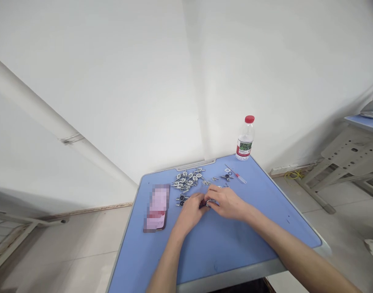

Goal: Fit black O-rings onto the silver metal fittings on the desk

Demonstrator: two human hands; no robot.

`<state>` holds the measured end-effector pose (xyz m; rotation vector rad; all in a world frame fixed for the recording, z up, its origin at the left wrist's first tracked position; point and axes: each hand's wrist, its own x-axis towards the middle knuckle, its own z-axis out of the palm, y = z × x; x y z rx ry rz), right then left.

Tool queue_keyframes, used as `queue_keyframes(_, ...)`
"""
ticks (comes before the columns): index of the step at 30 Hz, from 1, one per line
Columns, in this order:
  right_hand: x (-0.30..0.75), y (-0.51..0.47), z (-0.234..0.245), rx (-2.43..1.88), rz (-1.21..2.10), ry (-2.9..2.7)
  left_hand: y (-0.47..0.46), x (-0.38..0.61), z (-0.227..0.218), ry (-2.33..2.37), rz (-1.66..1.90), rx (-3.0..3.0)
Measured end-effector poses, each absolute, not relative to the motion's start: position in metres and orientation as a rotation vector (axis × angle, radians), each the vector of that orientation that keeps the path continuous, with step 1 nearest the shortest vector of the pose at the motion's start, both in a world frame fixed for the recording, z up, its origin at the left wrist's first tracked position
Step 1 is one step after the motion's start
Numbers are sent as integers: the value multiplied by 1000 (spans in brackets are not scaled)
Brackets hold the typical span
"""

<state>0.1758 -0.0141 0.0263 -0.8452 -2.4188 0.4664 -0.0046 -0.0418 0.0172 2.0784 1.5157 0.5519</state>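
My left hand [191, 211] and my right hand [225, 202] meet over the middle of the blue desk. Their fingers are closed around a small dark and metallic part [206, 203], mostly hidden by the fingertips. Beside my left hand lie a couple of metal parts with round black centres [182, 200]. Beyond it is a pile of silvery metal fittings [186, 179] with thin prongs. Past my right hand are a similar black-centred part [227, 177], a small flat metal piece [227, 170] and a screwdriver [240, 179] with a clear reddish handle. Tiny metal pieces [206, 183] lie near my right fingertips.
A phone [162, 203], partly blurred out, lies at the desk's left side. At the far right corner stands a red-capped water bottle [245, 142]. The blue desk [235, 244] sits against a white wall. Another desk [366, 124] stands to the right.
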Motion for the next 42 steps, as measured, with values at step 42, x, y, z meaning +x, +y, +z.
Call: queue_keyframes(42,218,31,27,-1577,502,-2580,-42,-5,16,1471,564,2044)
